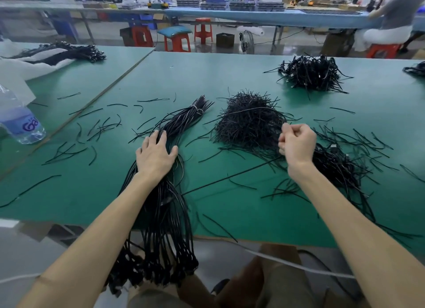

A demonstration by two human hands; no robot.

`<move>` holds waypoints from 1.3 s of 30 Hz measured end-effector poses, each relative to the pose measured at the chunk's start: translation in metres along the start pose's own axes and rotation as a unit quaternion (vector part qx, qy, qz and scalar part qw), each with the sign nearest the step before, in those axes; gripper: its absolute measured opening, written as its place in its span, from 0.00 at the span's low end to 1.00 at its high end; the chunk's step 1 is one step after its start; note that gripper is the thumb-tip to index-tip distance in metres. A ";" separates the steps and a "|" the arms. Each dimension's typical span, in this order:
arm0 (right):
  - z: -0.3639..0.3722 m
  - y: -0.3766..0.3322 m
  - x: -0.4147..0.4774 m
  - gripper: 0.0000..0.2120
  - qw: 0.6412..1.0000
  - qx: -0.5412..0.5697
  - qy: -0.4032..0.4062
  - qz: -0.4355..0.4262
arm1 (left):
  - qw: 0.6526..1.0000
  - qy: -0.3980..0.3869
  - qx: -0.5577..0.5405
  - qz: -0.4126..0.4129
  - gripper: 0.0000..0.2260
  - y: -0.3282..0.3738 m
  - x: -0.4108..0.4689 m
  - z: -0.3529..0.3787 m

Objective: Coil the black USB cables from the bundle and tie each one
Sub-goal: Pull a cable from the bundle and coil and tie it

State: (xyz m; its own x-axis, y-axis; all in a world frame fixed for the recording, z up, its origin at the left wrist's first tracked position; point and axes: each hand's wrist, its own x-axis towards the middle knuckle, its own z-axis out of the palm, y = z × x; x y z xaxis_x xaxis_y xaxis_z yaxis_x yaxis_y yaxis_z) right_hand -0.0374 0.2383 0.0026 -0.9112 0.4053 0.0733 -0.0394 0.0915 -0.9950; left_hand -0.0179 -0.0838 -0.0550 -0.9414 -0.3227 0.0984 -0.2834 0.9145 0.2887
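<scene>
A long bundle of black USB cables [177,121] lies across the green table [207,78], tied near its far end, its near ends hanging over the front edge. My left hand [155,156] rests flat on the bundle with fingers spread. My right hand [296,143] is curled beside a heap of short black twist ties [248,121]; it seems to pinch a thin tie, though blur hides this. A pile of coiled, tied cables [312,73] sits at the far right. More black cables [338,167] lie under my right forearm.
Loose ties [99,128] are scattered over the table. A plastic water bottle [18,119] stands at the left edge. Another cable bundle [69,52] lies on white foam at the far left. Red stools [177,42] and a seated person [391,16] are beyond the table.
</scene>
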 end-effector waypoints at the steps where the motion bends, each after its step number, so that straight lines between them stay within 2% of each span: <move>1: -0.005 0.003 0.003 0.06 1.000 -0.007 0.001 0.014 | 1.000 0.000 -0.003 0.001 0.30 0.000 0.000 -0.001; 5: -0.007 0.019 -0.003 0.06 0.998 -0.045 -0.032 0.029 | 0.999 0.028 -0.011 0.019 0.26 0.007 -0.004 -0.003; 9: -0.004 0.022 -0.014 0.12 0.995 -0.083 -0.061 0.006 | 0.979 0.119 -0.058 0.159 0.13 0.018 -0.020 -0.015; 11: -0.002 0.019 -0.022 0.23 0.973 -0.208 -0.060 -0.080 | 0.968 0.049 -0.104 0.223 0.15 0.030 -0.032 -0.024; 13: 0.002 0.016 -0.034 0.31 0.912 -0.343 -0.034 -0.222 | 0.955 -0.083 -0.139 0.247 0.19 0.046 -0.045 -0.033; 15: 0.007 0.012 -0.050 0.28 0.874 -0.375 -0.066 -0.302 | 0.940 -0.200 -0.103 0.256 0.21 0.059 -0.053 -0.036; 17: 0.010 0.014 -0.067 0.21 0.859 -0.370 -0.167 -0.313 | 0.921 -0.282 -0.019 0.266 0.21 0.067 -0.058 -0.034; 20: 0.012 0.026 -0.093 0.18 0.819 -0.377 -0.293 -0.319 | 0.900 -0.332 0.023 0.282 0.13 0.075 -0.060 -0.032; 23: 0.014 0.034 -0.107 0.17 0.798 -0.395 -0.325 -0.318 | 0.898 -0.314 -0.061 0.300 0.04 0.077 -0.061 -0.035; 25: 0.014 0.032 -0.108 0.15 0.800 -0.405 -0.315 -0.310 | 0.908 -0.253 -0.154 0.296 0.04 0.077 -0.062 -0.038; 27: 0.012 0.023 -0.106 0.14 0.837 -0.349 -0.318 -0.277 | 0.907 -0.204 -0.260 0.262 0.05 0.078 -0.063 -0.041; 29: 0.009 0.014 -0.100 0.13 0.862 -0.310 -0.304 -0.262 | 0.888 -0.184 -0.349 0.236 0.04 0.079 -0.062 -0.043; 32: 0.002 0.008 -0.083 0.12 0.888 -0.287 -0.254 -0.256 | 0.864 -0.180 -0.422 0.208 0.05 0.072 -0.056 -0.050; 34: -0.006 0.006 -0.074 0.13 0.922 -0.217 -0.230 -0.222 | 0.838 -0.192 -0.477 0.181 0.08 0.061 -0.049 -0.054; 36: -0.012 0.007 -0.069 0.15 0.943 -0.168 -0.208 -0.199 | 0.783 -0.215 -0.559 0.167 0.10 0.053 -0.046 -0.055; 39: -0.015 0.013 -0.075 0.17 0.945 -0.153 -0.215 -0.195 | 0.623 -0.267 -0.723 0.130 0.13 0.053 -0.049 -0.050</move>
State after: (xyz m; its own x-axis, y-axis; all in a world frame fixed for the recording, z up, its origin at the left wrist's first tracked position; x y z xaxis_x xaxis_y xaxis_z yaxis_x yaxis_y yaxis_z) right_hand 0.0365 0.2232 -0.0144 -0.9367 -0.1147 0.3309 -0.3464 0.4423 -0.8273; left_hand 0.0227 -0.0313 0.0034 -0.9570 0.2714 0.1021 -0.0100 -0.3829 0.9237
